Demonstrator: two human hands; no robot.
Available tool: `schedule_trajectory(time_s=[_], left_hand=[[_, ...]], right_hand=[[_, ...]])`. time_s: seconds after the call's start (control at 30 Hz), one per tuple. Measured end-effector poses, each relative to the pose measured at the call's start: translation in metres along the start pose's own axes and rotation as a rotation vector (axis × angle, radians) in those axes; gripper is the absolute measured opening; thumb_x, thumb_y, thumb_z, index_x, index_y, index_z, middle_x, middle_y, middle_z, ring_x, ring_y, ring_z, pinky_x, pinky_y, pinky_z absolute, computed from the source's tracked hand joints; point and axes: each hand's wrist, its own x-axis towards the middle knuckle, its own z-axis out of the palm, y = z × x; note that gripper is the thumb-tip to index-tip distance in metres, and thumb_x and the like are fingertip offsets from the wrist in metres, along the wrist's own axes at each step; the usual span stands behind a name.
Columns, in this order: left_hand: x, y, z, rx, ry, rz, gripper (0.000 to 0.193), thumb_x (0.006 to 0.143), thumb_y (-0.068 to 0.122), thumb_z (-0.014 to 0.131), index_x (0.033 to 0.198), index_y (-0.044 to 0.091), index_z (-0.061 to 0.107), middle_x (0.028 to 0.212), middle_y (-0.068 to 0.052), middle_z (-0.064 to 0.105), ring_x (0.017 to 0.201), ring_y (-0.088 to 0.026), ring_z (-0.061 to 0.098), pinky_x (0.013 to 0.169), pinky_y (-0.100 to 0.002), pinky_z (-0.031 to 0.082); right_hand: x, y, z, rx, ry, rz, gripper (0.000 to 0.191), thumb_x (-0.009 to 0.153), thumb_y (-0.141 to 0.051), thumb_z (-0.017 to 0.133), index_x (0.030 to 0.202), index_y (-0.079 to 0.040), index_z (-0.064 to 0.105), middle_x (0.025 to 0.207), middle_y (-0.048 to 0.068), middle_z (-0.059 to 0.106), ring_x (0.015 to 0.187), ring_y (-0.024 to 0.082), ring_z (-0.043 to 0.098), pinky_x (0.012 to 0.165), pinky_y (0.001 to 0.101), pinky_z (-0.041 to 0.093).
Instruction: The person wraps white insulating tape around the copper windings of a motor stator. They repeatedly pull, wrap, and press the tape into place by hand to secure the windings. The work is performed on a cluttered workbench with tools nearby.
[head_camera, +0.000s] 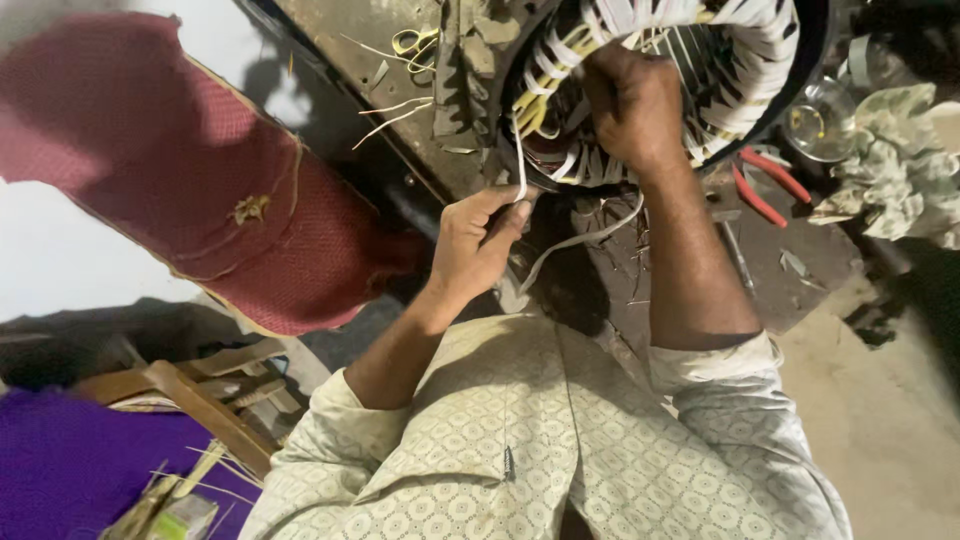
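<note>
Your right hand (632, 108) is buried, fingers curled, in the motor winding (690, 70) at the top of the dark surface (680, 270); what it grips cannot be told, while your left hand (478, 240) pinches the white lacing tape (580, 238) trailing from the coil. Most visible turns look bound in white bands, though the near edge appears unfinished, judging by the loose tape

Left hand (475, 245) raised with bent wrist, thumb and fingertips (515, 215) pinched together, right hand (632, 105) above and beyond that pinch, fingers curled inward, forearm extended straight, both patterned sleeves pushed up.
</note>
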Motion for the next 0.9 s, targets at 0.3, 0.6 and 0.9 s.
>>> schedule_trajectory(time_s=[0.3, 0.6, 0.9], left_hand=[[0.008, -0.018, -0.027, 0.422, -0.005, 0.346, 0.023, 0.096, 0.029, 0.074, 0.106, 0.007, 0.076, 0.102, -0.018, 0.077, 0.098, -0.028, 0.072, 0.085, -0.040, 0.058], [0.089, -0.028, -0.054, 0.778, 0.175, 0.804, 0.021, 0.107, 0.017, 0.071, 0.127, 0.019, 0.072, 0.119, -0.008, 0.059, 0.104, -0.020, 0.064, 0.090, -0.034, 0.061], [0.065, 0.001, -0.040, 0.276, -0.035, 0.813, 0.005, 0.110, 0.011, 0.063, 0.107, 0.009, 0.066, 0.105, -0.005, 0.072, 0.098, -0.017, 0.071, 0.085, -0.036, 0.063]], right_hand=[[0.005, 0.010, 0.017, -0.061, -0.194, 0.281, 0.011, 0.092, 0.001, 0.055, 0.083, 0.001, 0.060, 0.068, 0.012, 0.059, 0.059, 0.026, 0.057, 0.056, 0.0425, 0.049], [0.008, -0.028, 0.031, 0.210, 0.007, 0.106, 0.034, 0.103, -0.008, 0.047, 0.133, 0.008, 0.054, 0.122, 0.024, 0.068, 0.115, 0.031, 0.066, 0.100, 0.0490, 0.053], [-0.022, -0.086, -0.008, 0.082, -0.202, 0.628, 0.029, 0.102, -0.005, 0.054, 0.127, -0.001, 0.068, 0.101, 0.015, 0.075, 0.085, 0.021, 0.071, 0.073, 0.0313, 0.056]])
